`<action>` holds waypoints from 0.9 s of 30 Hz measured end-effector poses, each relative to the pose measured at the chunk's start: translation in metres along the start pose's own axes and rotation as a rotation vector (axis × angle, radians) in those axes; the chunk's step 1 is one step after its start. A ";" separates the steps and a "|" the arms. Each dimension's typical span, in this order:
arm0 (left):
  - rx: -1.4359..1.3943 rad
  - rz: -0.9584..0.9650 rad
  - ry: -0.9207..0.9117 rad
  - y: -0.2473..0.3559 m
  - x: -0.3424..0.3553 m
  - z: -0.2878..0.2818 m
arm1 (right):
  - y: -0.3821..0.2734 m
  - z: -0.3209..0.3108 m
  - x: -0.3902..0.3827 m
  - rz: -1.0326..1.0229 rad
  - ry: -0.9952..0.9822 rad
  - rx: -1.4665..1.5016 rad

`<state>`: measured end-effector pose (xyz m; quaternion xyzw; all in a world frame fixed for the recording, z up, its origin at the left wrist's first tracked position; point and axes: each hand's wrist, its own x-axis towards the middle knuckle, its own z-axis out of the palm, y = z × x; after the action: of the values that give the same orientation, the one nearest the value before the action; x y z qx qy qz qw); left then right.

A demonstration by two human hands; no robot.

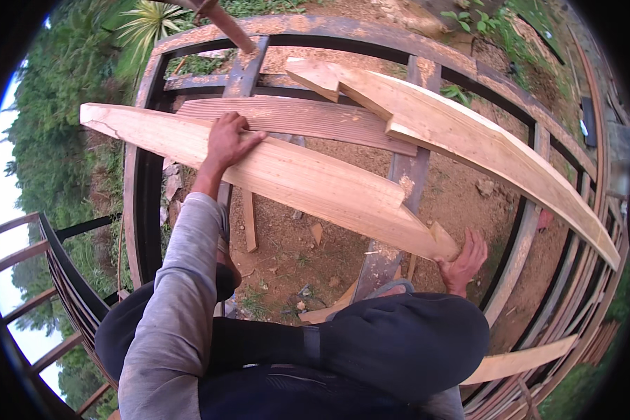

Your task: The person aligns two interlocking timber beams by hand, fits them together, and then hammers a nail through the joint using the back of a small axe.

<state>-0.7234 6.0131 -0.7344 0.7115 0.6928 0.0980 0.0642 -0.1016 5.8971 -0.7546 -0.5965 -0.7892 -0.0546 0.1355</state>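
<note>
A pale sawn wooden plank [315,178] with notched, angled cuts near its right end lies slantwise in front of me. My left hand [229,143] rests on its upper face, fingers bent over the far edge and thumb stretched along the wood. At the right tip, my right hand [464,260] has its thumb against the plank's end, while its fingers extend upward beyond the wood. Farther back, a second pale plank [462,133] with a stepped cut lies across the frame. Between the two is a reddish grooved board [301,122], partly covered by the near plank.
A dark frame [238,73] dusted with sawdust supports the boards above bare soil [315,259] and scraps. A brown pole [220,24] rises at the far left. Long timbers [574,308] are stacked at right; a slatted railing [31,248] stands left. My bent knees [413,336] are close below.
</note>
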 end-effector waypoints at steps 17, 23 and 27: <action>-0.052 -0.002 0.135 0.019 -0.037 0.053 | 0.066 0.000 0.044 -0.026 -0.485 0.173; -0.106 0.011 0.213 0.019 -0.039 0.050 | 0.061 0.000 0.042 0.013 -0.596 0.096; 0.006 -0.005 0.290 -0.020 -0.034 0.039 | 0.030 0.021 0.043 -0.007 -0.574 0.142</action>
<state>-0.7345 5.9813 -0.7785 0.6884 0.6968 0.1976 -0.0388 -0.0863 5.9502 -0.7647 -0.5740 -0.7991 0.1710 -0.0521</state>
